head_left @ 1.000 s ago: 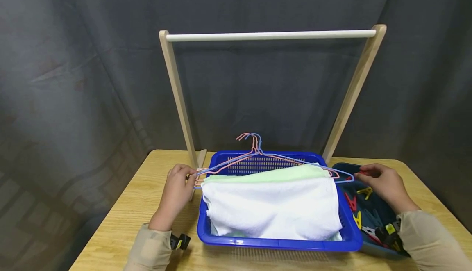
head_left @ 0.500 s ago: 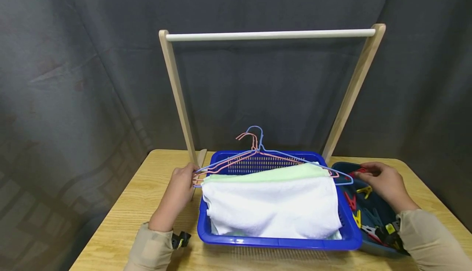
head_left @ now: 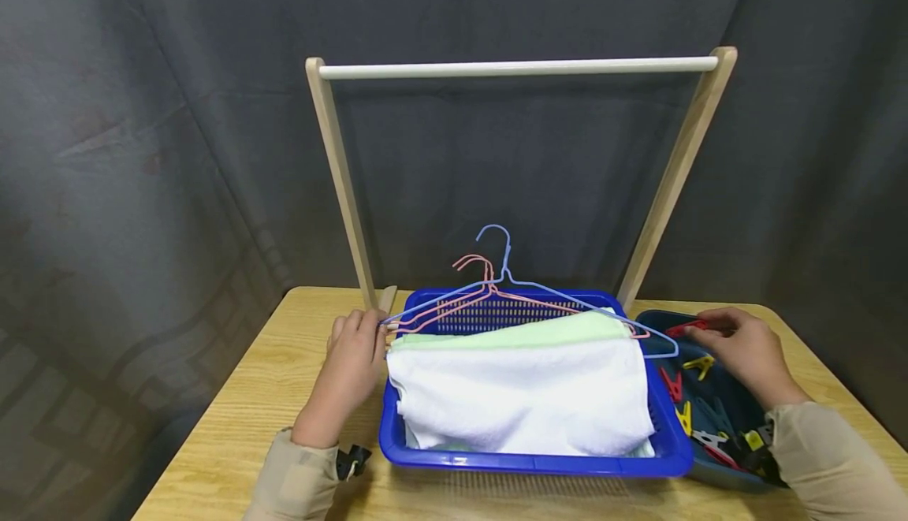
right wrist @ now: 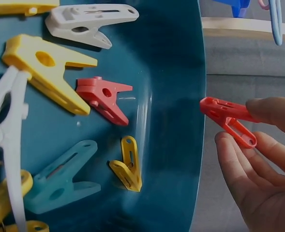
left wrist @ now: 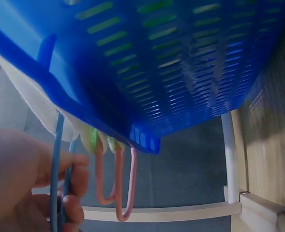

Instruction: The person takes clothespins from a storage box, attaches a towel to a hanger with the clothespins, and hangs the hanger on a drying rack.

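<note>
A blue wire hanger point(head_left: 507, 250) stands tilted over the basket, and my left hand point(head_left: 352, 359) grips its left end. In the left wrist view the fingers curl round the blue wire, beside the rounded ends of pink hangers point(left wrist: 125, 193). A white towel point(head_left: 518, 399) and a pale green cloth point(head_left: 518, 338) hang in front, over the blue basket point(head_left: 532, 464). At the right, my right hand point(head_left: 752, 355) pinches a red clothespin point(right wrist: 227, 113) by its handles, just past the bin's rim. Its jaws are together with nothing in them.
Below the right hand sits a dark teal bin point(right wrist: 176, 121) holding several clothespins in yellow, red, white and teal. Behind the basket rises a wooden rack with a white bar point(head_left: 518, 69). All stands on a wooden table point(head_left: 248, 379) before a grey curtain.
My left hand has shifted its hold on the blue hanger, whose hook has risen clear above the pink hooks. My right hand keeps the red clothespin at nearly the same spot.
</note>
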A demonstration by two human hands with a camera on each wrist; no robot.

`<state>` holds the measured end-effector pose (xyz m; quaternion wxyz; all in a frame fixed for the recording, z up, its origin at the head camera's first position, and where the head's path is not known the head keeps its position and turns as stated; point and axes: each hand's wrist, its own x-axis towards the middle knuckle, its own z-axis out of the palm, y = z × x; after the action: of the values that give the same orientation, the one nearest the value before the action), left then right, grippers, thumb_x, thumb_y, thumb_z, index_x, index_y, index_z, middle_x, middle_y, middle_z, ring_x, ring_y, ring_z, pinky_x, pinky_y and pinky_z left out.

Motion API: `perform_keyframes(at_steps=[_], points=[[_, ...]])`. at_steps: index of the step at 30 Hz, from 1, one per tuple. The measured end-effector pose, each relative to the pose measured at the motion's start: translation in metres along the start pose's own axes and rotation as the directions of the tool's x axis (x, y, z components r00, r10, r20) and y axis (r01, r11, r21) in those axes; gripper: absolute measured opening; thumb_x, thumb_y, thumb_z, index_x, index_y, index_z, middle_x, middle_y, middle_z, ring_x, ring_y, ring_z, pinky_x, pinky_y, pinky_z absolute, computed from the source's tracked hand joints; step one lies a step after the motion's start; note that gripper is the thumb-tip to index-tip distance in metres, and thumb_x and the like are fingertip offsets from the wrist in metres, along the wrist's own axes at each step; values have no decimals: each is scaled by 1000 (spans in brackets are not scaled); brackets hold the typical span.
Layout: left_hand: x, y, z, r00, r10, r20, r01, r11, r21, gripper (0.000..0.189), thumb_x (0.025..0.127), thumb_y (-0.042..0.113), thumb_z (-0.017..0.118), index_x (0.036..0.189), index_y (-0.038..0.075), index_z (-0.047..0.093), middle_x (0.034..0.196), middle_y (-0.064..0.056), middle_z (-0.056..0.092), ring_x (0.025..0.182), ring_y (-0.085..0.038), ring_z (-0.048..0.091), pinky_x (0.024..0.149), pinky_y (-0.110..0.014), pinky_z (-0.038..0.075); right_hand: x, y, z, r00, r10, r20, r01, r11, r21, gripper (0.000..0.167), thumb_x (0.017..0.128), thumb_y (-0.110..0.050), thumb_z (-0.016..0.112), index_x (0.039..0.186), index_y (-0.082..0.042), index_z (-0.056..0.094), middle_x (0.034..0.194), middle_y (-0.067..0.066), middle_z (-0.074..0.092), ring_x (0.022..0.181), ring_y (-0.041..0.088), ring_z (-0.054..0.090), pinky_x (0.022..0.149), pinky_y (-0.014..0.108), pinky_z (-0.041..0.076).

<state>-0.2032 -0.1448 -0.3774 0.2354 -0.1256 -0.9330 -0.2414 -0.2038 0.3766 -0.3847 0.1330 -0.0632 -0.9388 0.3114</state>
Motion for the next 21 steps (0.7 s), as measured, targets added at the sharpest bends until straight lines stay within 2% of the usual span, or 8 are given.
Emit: perform_keyframes(at_steps=[10,16,21], points=[[1,-2,3,997,-40,-66,36,997,-65,19,105,15,56,106,-2,65,99,-18,65,94,-35,57,82,-49,49,-4,0,-3,999,-6,-42,7,1000,19,49,99,-28,68,123,13,57,115,38,60,95,48,62,58,12,43],[1,-4,4,994,-15,-104,8,998,-68,18,103,17,61,97,1,66,84,-11,61,77,-27,58,70,-44,49,-6,-5,-3,996,21,-81,-18,999,39,55,100,-30,66,131,14,54,121,38,57,103,52,59,59,5,40],[1,-6,5,992,-38,-119,23,992,-126,18,103,19,61,94,4,64,77,-5,55,67,-18,50,62,-35,42,-6,-9,-5,991,59,-123,-50,996,79,56,100,-30,65,133,14,53,123,38,57,104,51,61,60,3,40]])
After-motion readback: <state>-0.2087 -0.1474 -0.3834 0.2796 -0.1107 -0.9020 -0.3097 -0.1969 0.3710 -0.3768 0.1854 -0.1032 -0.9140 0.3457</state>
